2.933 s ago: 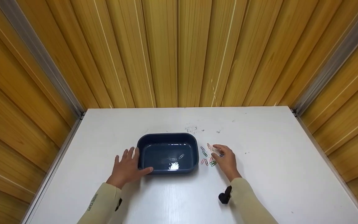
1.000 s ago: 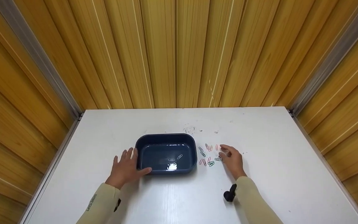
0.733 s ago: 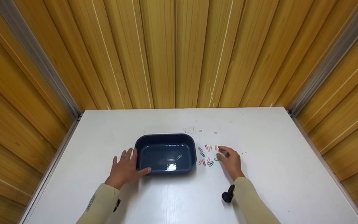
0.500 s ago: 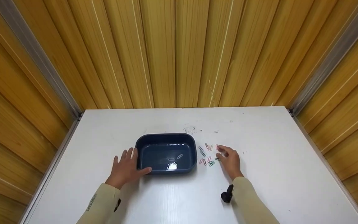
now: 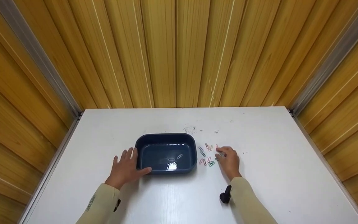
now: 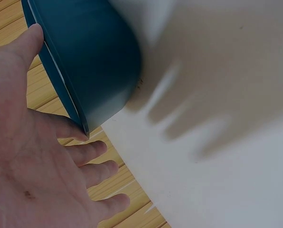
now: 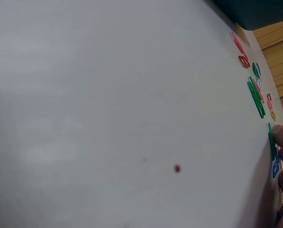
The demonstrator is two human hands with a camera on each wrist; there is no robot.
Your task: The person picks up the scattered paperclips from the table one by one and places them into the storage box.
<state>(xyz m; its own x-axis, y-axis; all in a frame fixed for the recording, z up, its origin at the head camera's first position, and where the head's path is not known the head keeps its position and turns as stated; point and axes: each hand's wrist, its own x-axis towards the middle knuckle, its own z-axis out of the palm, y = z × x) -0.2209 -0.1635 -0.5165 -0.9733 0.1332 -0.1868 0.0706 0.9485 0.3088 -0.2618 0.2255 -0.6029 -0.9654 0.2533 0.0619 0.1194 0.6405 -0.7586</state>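
Two pale wire paper clips [image 5: 180,156] lay in the glossy dark-blue rectangular dish [image 5: 154,155], short of the far edge of the white table [image 5: 259,133]. The left hand [image 5: 125,169], fingers spread, touched its rim. Toward the table's right edge, the right hand [image 5: 229,160] bent over loose red, pink and green paper clips [image 5: 211,163]; whether it pinched one, I couldn't tell.

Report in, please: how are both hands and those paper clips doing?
Left hand open against blue tray. Right hand at paper clips, grip unclear. Two clips inside tray. Loose clips lie between right hand and tray.
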